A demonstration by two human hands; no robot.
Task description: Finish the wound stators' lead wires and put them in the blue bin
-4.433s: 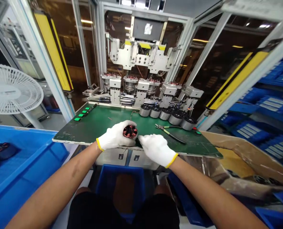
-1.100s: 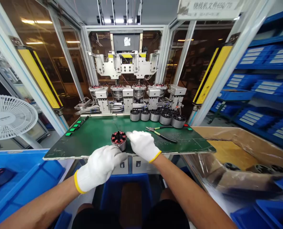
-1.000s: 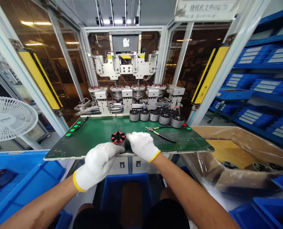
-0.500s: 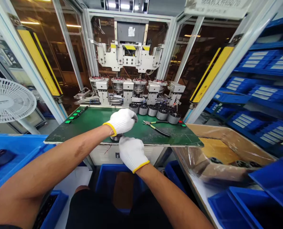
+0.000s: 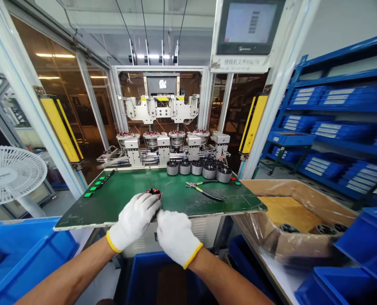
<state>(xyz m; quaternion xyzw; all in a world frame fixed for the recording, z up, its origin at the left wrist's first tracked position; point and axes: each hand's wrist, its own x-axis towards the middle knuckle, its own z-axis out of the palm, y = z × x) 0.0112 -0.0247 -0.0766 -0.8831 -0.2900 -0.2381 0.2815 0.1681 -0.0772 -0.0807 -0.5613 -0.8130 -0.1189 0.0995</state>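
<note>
A wound motor stator (image 5: 154,193) with red copper coils stands on the green work mat (image 5: 118,199) near its front edge. My left hand (image 5: 134,219), in a white glove, curls around the stator's near side. My right hand (image 5: 175,237), also gloved, sits closed just below and right of it at the mat's edge; what its fingers pinch is hidden. A thin wire (image 5: 166,185) sticks up from the stator.
Several unwound stators (image 5: 196,167) line the mat's back before the winding machine (image 5: 163,140). Yellow-handled pliers (image 5: 203,190) lie to the right. A lined cardboard box (image 5: 303,212) holds parts at right; blue bins (image 5: 23,254) at left, a fan (image 5: 10,173) beyond.
My left hand came down from above the stator and now wraps its near side. My right hand stays at the mat's front edge. The view tilted upward.
</note>
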